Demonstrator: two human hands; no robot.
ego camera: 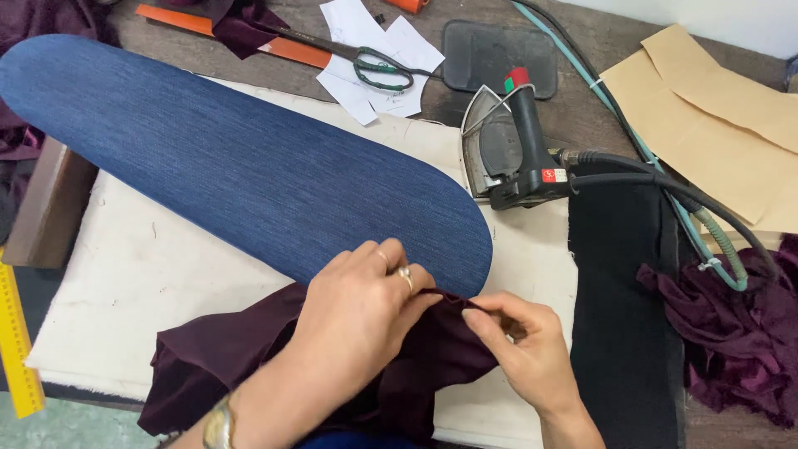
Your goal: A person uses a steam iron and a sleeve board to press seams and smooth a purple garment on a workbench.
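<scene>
- The left hand (357, 320) lay curled over the maroon cloth (249, 353), its grip closed, fingertips pinching the cloth's upper edge; a ring showed on one finger and a watch at the wrist.
- The right hand (528, 353) met it just to the right, thumb and forefinger shut in a fine pinch on the same edge, so both grips held one short stretch of fabric between them.
- The maroon cloth itself spread down and left from the grips, bunched over the pale padded cover (141, 274) on the table, its top edge touching the rounded end of the blue pressing board (249, 166).
- Judging by the paired pinches, the step in hand was folding or aligning that edge; the next move would seem to call for keeping the fold taut and flat under both grips.
- To the right of the grips lay a strip of black fabric (623, 316), and further right more crumpled maroon fabric (731, 333).
- Beyond the grips, up and to the right, a steam iron (515, 150) stood on its heel, hoses trailing off to the right.
- Farthest off lay green-handled scissors (378, 66) on white paper slips (374, 58), a dark mat (499, 54), and tan paper pieces (715, 125).
</scene>
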